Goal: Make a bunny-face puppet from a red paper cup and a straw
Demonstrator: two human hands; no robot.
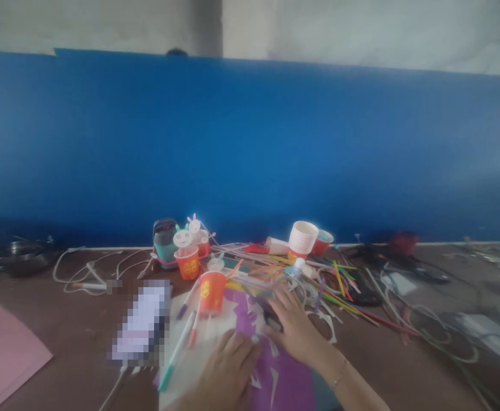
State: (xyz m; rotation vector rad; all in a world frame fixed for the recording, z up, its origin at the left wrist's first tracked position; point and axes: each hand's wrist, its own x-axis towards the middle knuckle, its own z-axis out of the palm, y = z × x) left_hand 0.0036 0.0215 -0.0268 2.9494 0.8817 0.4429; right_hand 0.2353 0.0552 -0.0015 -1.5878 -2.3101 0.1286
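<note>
My left hand rests low over white and purple paper, its fingers curled together. Something small and pale shows at its fingertips, too blurred to name. Just to the right, my right hand reaches forward with fingers spread, above a dark object that looks like scissors. Purple paper with jagged cut edges lies beneath both hands, over a white sheet. Ahead of my left hand stands an orange paper cup. A teal-capped marker and an orange marker lie on the white sheet.
A phone with a cable lies left, near pink paper. Behind stand a bottle, a decorated cup and stacked white cups. Coloured sticks and cables spread rightward. A blue partition closes the back.
</note>
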